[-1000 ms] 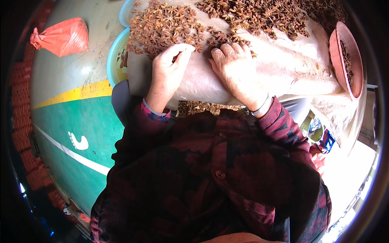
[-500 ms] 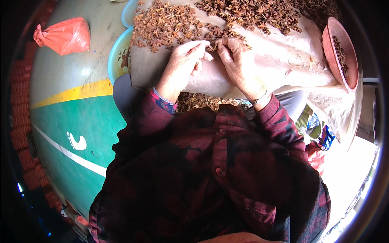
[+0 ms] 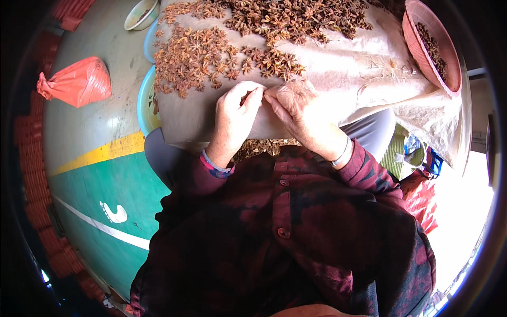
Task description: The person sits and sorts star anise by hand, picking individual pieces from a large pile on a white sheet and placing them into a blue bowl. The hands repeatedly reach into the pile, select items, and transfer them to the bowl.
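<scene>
My left hand and my right hand meet at the fingertips near the front edge of a sheet-covered work surface. Both have curled, pinching fingers, and whatever is between them is hidden or too small to name. Just beyond them lies a loose spread of light brown star anise, with a small cluster to its right and a denser, darker heap at the back. A pink plastic basket holding smaller brown pieces tilts at the right end.
Pale blue bowls sit beside the surface's left side, and a white bowl stands farther back. A tied red sack rests on the painted floor. Red stacks line the far left. Bags sit below at the right.
Over the last second both hands have drawn together, fingertips meeting, and pulled back from the star anise toward the front edge. The whole view has shifted slightly, showing more of the white bowl.
</scene>
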{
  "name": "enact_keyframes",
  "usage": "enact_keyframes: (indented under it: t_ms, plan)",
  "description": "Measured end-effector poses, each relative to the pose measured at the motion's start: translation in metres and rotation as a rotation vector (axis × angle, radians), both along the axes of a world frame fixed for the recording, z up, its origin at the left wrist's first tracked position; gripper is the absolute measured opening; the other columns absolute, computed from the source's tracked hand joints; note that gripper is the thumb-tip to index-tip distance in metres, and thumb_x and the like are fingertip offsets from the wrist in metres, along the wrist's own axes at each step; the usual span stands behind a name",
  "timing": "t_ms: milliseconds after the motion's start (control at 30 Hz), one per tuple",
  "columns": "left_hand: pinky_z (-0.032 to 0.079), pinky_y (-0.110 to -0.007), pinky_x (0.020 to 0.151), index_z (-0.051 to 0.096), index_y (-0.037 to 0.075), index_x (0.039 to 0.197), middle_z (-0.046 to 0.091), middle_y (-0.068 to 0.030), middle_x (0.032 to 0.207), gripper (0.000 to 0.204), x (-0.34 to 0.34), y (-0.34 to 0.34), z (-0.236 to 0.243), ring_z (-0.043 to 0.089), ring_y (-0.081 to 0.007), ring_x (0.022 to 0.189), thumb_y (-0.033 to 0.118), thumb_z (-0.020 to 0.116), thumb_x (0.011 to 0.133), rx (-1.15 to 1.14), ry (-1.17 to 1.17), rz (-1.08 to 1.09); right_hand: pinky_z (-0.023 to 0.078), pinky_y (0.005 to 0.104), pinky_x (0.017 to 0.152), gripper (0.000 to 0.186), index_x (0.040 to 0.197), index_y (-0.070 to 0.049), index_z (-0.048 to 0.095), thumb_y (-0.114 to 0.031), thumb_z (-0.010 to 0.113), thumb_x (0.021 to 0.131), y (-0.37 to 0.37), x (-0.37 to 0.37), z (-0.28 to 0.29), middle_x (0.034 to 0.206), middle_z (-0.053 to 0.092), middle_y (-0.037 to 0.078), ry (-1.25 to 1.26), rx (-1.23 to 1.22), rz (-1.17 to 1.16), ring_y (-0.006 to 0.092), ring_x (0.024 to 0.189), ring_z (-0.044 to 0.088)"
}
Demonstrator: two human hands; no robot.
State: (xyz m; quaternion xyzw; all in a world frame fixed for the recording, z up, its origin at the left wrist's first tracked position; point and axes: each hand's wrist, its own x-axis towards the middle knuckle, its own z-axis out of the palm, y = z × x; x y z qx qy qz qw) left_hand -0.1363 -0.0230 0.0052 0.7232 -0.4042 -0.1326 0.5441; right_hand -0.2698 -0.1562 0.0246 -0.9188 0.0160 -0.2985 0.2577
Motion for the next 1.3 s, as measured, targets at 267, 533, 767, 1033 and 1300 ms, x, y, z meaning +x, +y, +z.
enact_keyframes:
  t_ms: [267,533,767,1033,1300]
  plan:
    - [0.041,-0.020,0.053,0.070,0.002,0.100,0.064,0.0025,0.075,0.011,0.008,0.000,0.000,0.051,-0.0019,0.060,0.009,0.061,0.099,-0.014,0.592,-0.110,0.052,0.0447,0.082,0.005,0.096,-0.002,0.066,-0.005,0.068,0.092,-0.006,0.010,-0.014,0.087,0.066,0.014,-0.051,0.248,0.034,0.0358,0.085,0.064]
    - [0.033,-0.018,0.047,0.067,0.003,0.109,0.063,-0.0013,0.079,0.014,0.006,0.007,0.007,0.047,-0.0033,0.055,0.006,0.056,0.102,-0.053,0.696,-0.135,0.053,0.0262,0.083,0.015,0.110,0.000,0.069,-0.008,0.057,0.106,0.004,0.005,-0.012,0.092,0.068,0.003,0.040,0.748,0.122,0.0097,0.090,0.063]
    - [0.033,-0.018,0.046,0.065,0.003,0.111,0.063,-0.0025,0.080,0.014,-0.006,0.017,0.017,0.047,-0.0030,0.056,0.003,0.055,0.102,-0.126,0.691,-0.201,0.052,0.0247,0.084,0.014,0.112,0.000,0.068,-0.009,0.060,0.105,0.012,-0.015,0.001,0.096,0.070,0.003,0.079,0.776,0.112,0.0085,0.091,0.064]
    - [0.044,-0.019,0.057,0.066,0.004,0.104,0.064,0.0020,0.083,0.008,-0.017,0.025,0.023,0.055,-0.0019,0.067,0.001,0.064,0.097,-0.111,0.442,-0.214,0.056,0.0329,0.076,0.019,0.104,0.000,0.067,-0.006,0.076,0.089,0.020,-0.031,0.021,0.092,0.070,0.011,-0.060,0.266,0.049,0.0231,0.085,0.069]
    - [0.054,-0.025,0.071,0.065,0.001,0.099,0.069,-0.0027,0.086,0.010,-0.021,0.022,0.018,0.064,-0.0071,0.079,-0.006,0.066,0.093,-0.078,0.151,-0.131,0.057,0.0364,0.079,0.017,0.104,0.001,0.067,-0.004,0.073,0.088,0.021,-0.031,0.020,0.096,0.071,0.012,0.000,0.198,0.022,0.0280,0.089,0.070]
